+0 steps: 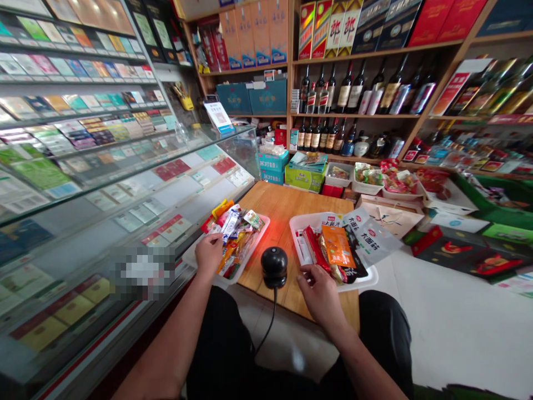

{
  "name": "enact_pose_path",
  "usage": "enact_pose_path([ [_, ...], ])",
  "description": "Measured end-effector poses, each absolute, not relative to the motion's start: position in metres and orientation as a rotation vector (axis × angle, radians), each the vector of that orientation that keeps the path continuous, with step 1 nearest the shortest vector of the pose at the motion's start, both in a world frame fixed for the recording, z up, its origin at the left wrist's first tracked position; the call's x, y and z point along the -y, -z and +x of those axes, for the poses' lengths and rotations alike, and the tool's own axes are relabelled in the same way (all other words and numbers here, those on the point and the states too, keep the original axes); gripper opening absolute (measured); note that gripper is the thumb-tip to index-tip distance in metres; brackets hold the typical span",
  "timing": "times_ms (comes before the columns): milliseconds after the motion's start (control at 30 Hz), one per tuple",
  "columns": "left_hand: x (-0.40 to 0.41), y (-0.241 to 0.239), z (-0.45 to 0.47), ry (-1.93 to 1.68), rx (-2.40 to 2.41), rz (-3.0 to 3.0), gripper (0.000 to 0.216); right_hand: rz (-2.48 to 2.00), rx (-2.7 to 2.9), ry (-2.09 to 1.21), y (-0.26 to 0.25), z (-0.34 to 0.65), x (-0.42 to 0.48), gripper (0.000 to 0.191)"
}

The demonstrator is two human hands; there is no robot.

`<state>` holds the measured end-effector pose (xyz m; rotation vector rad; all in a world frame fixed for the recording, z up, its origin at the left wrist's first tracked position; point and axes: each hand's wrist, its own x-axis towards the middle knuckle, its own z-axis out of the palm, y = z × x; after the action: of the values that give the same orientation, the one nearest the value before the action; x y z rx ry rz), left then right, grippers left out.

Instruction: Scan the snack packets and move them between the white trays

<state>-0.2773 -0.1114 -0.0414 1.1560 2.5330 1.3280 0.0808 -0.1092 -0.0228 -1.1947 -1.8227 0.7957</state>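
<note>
My left hand is at the near left side of a white plastic tray heaped with small snack packets. Its fingers are curled together at the packets; what lies in them, if anything, is hidden. Beside the front left corner of a second white tray is my right hand, thumb and forefinger slightly apart, nothing visible between them. That tray holds larger packs: an orange pouch, a red packet and grey pouches. A round black scanner-like device stands between the trays, casting red light.
A wooden table bears both trays. To the left runs a glass display counter. Shelves of bottles and boxes are behind; snack bins and cartons sit to the right. A black cable hangs off the table.
</note>
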Motion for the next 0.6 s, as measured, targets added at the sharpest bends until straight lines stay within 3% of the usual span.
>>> enact_pose_path([
  [167, 0.146, 0.007, -0.244, -1.507, -2.035, 1.127, 0.031, -1.167, 1.589, -1.246, 0.011, 0.059, 0.094, 0.026],
  [367, 0.171, -0.013, -0.206, -1.328, -1.779, 1.314, 0.021, -1.003, 1.158, -1.657, -0.009, 0.038, 0.077, 0.048],
  [600, 0.174, -0.011, -0.178, -1.324, -1.631, 1.293, 0.022, -0.950, 1.085, -1.725, -0.001, 0.040, 0.081, 0.036],
])
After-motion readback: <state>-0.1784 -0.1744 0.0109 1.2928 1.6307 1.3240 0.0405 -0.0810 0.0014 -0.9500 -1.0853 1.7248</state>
